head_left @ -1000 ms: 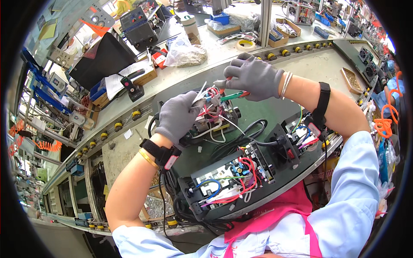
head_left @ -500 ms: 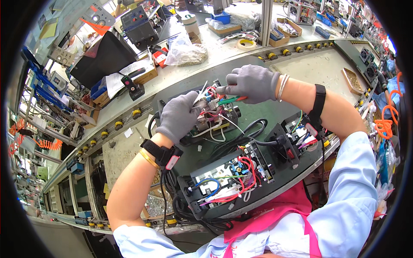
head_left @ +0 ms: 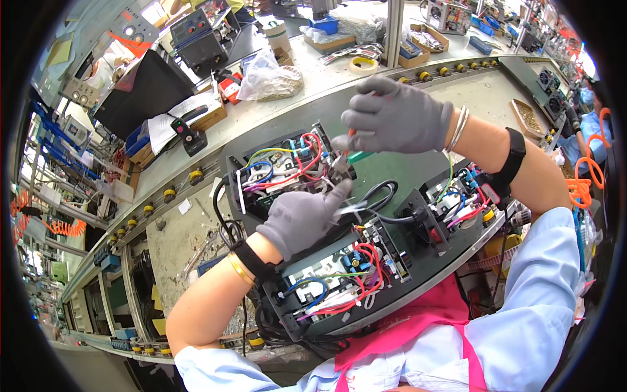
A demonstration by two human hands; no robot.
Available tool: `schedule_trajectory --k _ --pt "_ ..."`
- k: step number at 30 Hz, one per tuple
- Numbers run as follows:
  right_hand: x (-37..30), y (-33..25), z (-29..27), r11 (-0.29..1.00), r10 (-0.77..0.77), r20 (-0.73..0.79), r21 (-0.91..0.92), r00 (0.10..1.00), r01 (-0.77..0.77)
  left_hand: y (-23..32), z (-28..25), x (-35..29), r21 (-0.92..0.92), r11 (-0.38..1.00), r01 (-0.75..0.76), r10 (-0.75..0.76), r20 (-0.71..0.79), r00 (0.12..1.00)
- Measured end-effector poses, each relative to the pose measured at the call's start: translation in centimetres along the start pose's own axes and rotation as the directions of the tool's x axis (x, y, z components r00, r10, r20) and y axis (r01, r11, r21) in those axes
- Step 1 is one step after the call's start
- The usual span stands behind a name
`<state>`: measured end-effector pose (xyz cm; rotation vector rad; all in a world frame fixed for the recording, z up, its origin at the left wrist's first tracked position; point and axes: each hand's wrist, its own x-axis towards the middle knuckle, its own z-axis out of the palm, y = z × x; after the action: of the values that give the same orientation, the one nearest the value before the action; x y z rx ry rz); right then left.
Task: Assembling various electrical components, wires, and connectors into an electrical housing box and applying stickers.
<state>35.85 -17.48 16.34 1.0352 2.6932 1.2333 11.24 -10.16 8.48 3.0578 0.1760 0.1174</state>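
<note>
My gloved left hand is at the near right edge of the far-left electronic unit, its index finger reaching toward the wires. Thin white strips like cable ties stick out from its fingers, blurred. My gloved right hand is curled above the unit's right side. It grips a pair of cutters with green and orange handles; their metal jaws meet the unit's edge by my left fingertip. Red, blue and yellow-green wires run across the open unit. A white strip stands at its left side.
Two more open units, one in front and one at right, share the dark green board. Black cables loop between them. A roller rail runs behind, with a scanner and plastic bag beyond.
My left hand has come down and right from above the far-left unit, uncovering its wires. My right hand has risen slightly and turned, still holding the cutters.
</note>
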Motion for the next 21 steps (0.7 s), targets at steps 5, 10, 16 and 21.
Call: schedule_trajectory --k 5,10,16,21 --pt "0.1 -1.4 1.8 1.0 0.002 -0.081 -0.03 0.997 -0.004 0.0 0.8 -0.1 0.008 0.999 -0.038 0.038 -0.086 0.996" --pt "0.2 -2.0 2.3 1.0 0.011 -0.122 -0.006 0.993 -0.012 0.4 0.4 0.3 0.018 1.0 -0.016 0.017 -0.079 0.997" --pt "1.1 -2.2 1.0 0.983 0.06 0.212 0.159 0.975 -0.095 0.3 -0.3 -0.2 -0.036 0.999 0.021 -0.023 -0.06 0.998" --pt "1.7 -0.8 0.1 0.965 0.105 0.213 0.215 0.971 -0.152 -2.9 -5.6 -3.1 -0.398 0.91 0.113 -0.328 -0.526 0.785"
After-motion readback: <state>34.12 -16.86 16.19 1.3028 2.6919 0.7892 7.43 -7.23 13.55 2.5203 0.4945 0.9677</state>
